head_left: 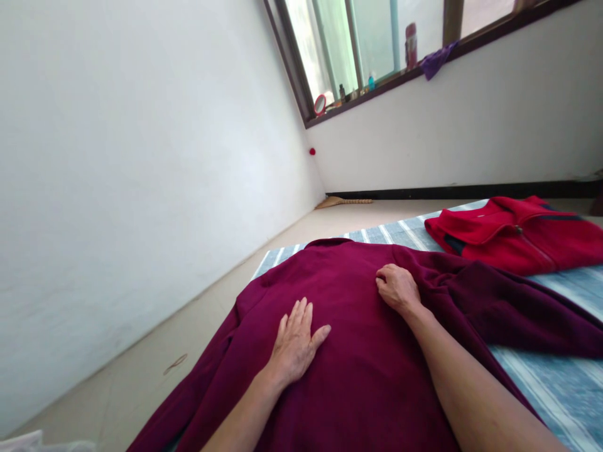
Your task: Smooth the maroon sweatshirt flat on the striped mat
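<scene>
A maroon long-sleeved garment [351, 376] lies spread out, its collar end away from me and its sleeves out to both sides. My left hand [296, 342] rests flat on the cloth, fingers stretched and thumb apart. Farther up, near the right shoulder seam, my right hand [398, 287] touches the garment with its fingers curled in. The cloth around those fingers is smooth, with no fold gathered in them. The right sleeve [513, 307] stretches out sideways with some creases.
A folded red zip jacket [513, 235] lies at the right on the blue-and-white striped sheet [551, 389]. A white wall [141, 157] runs along the left. A broom-like object [342, 201] lies by the far wall. Small items and a bottle [411, 47] stand on the windowsill.
</scene>
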